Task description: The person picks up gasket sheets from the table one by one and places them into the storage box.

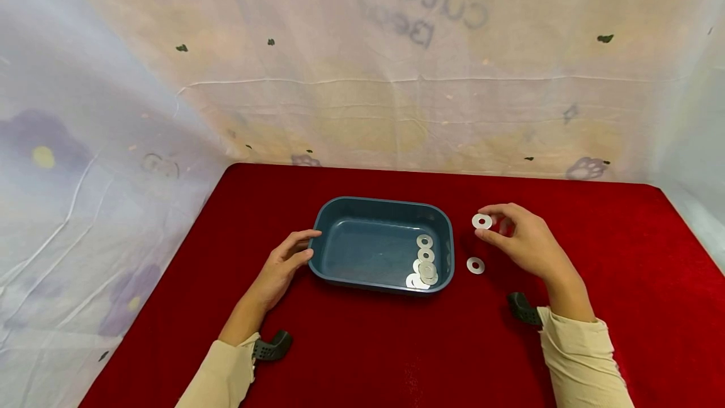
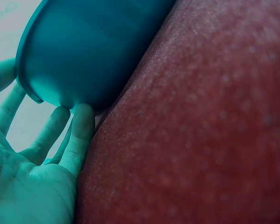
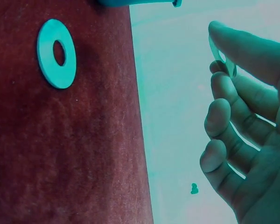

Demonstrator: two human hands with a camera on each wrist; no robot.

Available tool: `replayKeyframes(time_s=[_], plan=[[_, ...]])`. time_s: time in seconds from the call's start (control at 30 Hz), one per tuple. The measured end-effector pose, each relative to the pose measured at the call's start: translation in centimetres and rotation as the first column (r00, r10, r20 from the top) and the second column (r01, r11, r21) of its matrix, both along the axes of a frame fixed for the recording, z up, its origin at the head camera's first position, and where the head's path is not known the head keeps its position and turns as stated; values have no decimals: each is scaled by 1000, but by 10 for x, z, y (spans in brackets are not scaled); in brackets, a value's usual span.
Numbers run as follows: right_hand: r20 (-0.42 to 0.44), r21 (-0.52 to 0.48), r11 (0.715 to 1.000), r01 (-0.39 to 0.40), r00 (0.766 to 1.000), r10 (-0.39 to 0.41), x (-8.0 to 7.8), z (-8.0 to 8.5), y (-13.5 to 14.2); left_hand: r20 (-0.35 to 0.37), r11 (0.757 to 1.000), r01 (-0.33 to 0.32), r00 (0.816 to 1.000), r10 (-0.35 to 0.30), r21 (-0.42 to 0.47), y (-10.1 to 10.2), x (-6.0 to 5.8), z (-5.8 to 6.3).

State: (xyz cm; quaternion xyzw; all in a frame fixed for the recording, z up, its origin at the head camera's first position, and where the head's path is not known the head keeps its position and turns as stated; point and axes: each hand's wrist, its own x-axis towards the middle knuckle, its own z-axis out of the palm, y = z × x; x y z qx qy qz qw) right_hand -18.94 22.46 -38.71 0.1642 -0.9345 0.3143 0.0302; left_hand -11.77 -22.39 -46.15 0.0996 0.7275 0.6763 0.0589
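Note:
A dark blue-grey plastic bin [image 1: 362, 201] stands on the red cloth, with several flat metal washers [image 1: 428, 274] overlapping at its right end. At the bin's left end, my left hand [image 1: 279, 271] touches the rim and outer wall with extended fingers, as the left wrist view also shows. My right hand [image 1: 530, 245] pinches one washer [image 1: 475, 221] between thumb and forefinger, raised over the cloth to the right of the bin. Below it a single loose washer [image 3: 45, 60] lies flat on the cloth, apart from the bin.
Red cloth [image 1: 374, 345] covers the table. Pale printed fabric [image 1: 362, 112] hangs behind the table's far edge and along both sides. A dark strap-on piece [image 1: 273, 346] sits at the left wrist, another [image 1: 522, 308] at the right.

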Motion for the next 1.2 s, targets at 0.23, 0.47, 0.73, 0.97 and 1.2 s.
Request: replayKeyframes(time_s=[0.23,0.47,0.73,0.97,1.2], plan=[[-14,-9,1000,-2,1000,2,1,3,0,11,1000,-5,1000,5,-3,0,1,1],[-18,-9,1000,3,1000,-3,4,5,-1,4,1000,1,1000,-1,0,-2,3,1],[-22,-3,1000,-1,1000,1,4,7,-1,13,1000,1,1000,-1,1,1,0,1],[-39,5,1000,-5,999,6,3,8,1,12,1000,1,1000,-1,12,4,0,0],[-20,3,1000,9,1000,-9,4,10,2,18,1000,-6,1000,6,11,2,-1,1]])
